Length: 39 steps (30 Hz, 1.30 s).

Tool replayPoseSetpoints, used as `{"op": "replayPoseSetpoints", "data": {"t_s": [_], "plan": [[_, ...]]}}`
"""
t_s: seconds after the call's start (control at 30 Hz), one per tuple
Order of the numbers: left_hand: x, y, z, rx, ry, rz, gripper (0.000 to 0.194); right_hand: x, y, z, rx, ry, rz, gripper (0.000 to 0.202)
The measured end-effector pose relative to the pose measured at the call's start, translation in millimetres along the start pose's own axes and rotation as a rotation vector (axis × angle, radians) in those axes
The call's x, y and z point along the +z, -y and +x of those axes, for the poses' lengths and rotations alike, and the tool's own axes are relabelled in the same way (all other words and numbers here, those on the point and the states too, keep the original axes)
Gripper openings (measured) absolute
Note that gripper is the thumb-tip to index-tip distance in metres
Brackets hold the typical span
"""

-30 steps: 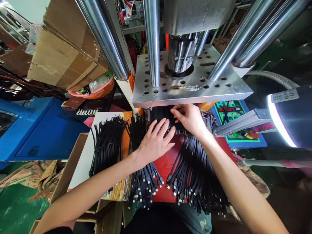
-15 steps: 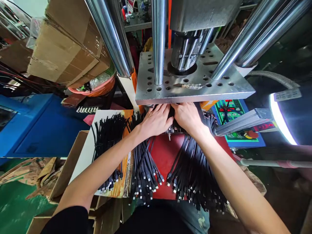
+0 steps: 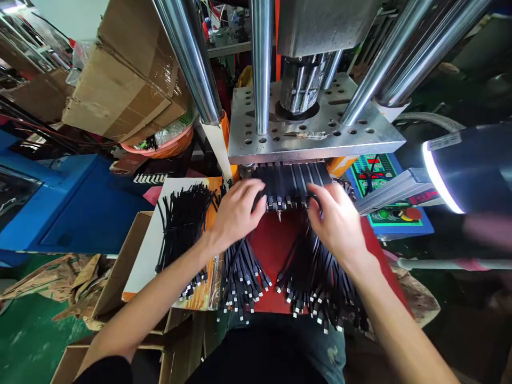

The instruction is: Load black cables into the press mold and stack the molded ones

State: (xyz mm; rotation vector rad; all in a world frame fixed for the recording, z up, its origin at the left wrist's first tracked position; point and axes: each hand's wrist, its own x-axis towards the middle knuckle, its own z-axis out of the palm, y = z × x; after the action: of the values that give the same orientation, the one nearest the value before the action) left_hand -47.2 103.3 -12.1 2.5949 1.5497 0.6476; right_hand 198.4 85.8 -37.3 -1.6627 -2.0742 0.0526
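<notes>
**Both hands at the ends of a black row under the press plate**

At far left stands a blue machine [image 3: 92,210]. Right of it, a carton [image 3: 124,80] tilts over an orange basket [image 3: 174,145]. Lower down, an open box [image 3: 127,261] sits beside a white board [image 3: 141,264], on which a bundle [image 3: 180,224] of black cables lies. The left hand [image 3: 239,209] is at the left end of the row [image 3: 282,184], its fingers bent and thumb slightly apart from them; whether they pinch anything, I cannot tell. Below it, loose cables [image 3: 245,280] fan over the red top [image 3: 269,256], metal tips toward the person. The row lies at the middle, beneath the front edge of the plate [image 3: 256,153], dark strips side by side with metal bits along the near edge. The right hand [image 3: 336,218], slightly blurred, is at the right end, fingers curled and thumb below; its grip cannot be told either. More cables [image 3: 316,277] spread under its wrist. Beyond are a green panel [image 3: 392,162] and a lit lamp [image 3: 472,165].
</notes>
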Motion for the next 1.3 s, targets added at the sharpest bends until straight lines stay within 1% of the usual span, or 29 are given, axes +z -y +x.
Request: {"op": "replayPoseSetpoints", "data": {"t_s": [0.03, 0.1, 0.13, 0.17, 0.2, 0.23, 0.3, 0.37, 0.4, 0.47, 0.53, 0.6, 0.67, 0.77, 0.83, 0.9, 0.97, 1.03, 1.07, 1.13, 1.17, 1.23, 1.3], "plan": [[-4.5, -5, -27, -0.090, 0.007, 0.021, 0.023, -2, -3, -33, 0.077, -0.035, 0.013, 0.040], [-7.7, -14, -72, -0.297, 0.169, 0.071, 0.018, -1, -8, -89, 0.197, 0.014, -0.071, 0.045], [-6.2, -19, -88, -0.381, 0.259, 0.066, 0.016, 2, -10, -110, 0.228, 0.068, -0.117, 0.048], [-3.4, -23, -99, -0.448, 0.336, 0.045, 0.015, 6, -12, -126, 0.251, 0.122, -0.157, 0.048], [0.2, -26, -105, -0.492, 0.386, 0.011, 0.017, 11, -14, -136, 0.264, 0.167, -0.183, 0.046], [3.5, -27, -108, -0.517, 0.411, -0.030, 0.021, 15, -16, -141, 0.273, 0.198, -0.192, 0.043], [6.3, -29, -106, -0.528, 0.415, -0.089, 0.027, 22, -19, -142, 0.292, 0.213, -0.175, 0.039], [1.4, -29, -102, -0.530, 0.401, -0.191, 0.029, 23, -19, -139, 0.316, 0.204, -0.140, 0.036], [-3.7, -29, -101, -0.539, 0.392, -0.301, 0.030, 23, -18, -137, 0.331, 0.203, -0.128, 0.035], [-16.5, -34, -102, -0.561, 0.371, -0.598, 0.031, 21, -15, -136, 0.357, 0.220, -0.142, 0.034], [-28.9, -43, -104, -0.586, 0.363, -0.867, 0.032, 18, -11, -136, 0.359, 0.255, -0.177, 0.034], [-36.6, -55, -107, -0.628, 0.396, -1.024, 0.033, 15, -9, -137, 0.350, 0.284, -0.171, 0.034], [-37.3, -68, -110, -0.675, 0.463, -1.149, 0.034, 13, -8, -140, 0.355, 0.295, -0.126, 0.034], [-25.7, -83, -113, -0.688, 0.544, -1.256, 0.036, 13, -3, -145, 0.394, 0.308, -0.119, 0.035], [-12.8, -89, -115, -0.680, 0.570, -1.264, 0.036, 12, 0, -146, 0.410, 0.336, -0.134, 0.036], [0.8, -93, -117, -0.680, 0.586, -1.258, 0.037, 8, 0, -144, 0.439, 0.345, -0.096, 0.037], [13.6, -96, -118, -0.684, 0.601, -1.264, 0.038, -2, 1, -142, 0.486, 0.307, 0.048, 0.038], [24.6, -100, -117, -0.710, 0.612, -1.308, 0.044, -17, 5, -143, 0.508, 0.268, 0.294, 0.041], [29.3, -102, -115, -0.728, 0.613, -1.354, 0.049, -24, 11, -144, 0.494, 0.271, 0.432, 0.043], [36.3, -106, -112, -0.782, 0.579, -1.484, 0.057, -37, 26, -152, 0.416, 0.335, 0.667, 0.046], [38.3, -109, -110, -0.819, 0.547, -1.552, 0.061, -41, 35, -157, 0.374, 0.369, 0.742, 0.046], [39.1, -112, -107, -0.899, 0.479, -1.655, 0.066, -42, 52, -168, 0.308, 0.422, 0.824, 0.048], [35.9, -113, -108, -0.956, 0.442, -1.699, 0.067, -38, 63, -177, 0.287, 0.458, 0.861, 0.050]]}}
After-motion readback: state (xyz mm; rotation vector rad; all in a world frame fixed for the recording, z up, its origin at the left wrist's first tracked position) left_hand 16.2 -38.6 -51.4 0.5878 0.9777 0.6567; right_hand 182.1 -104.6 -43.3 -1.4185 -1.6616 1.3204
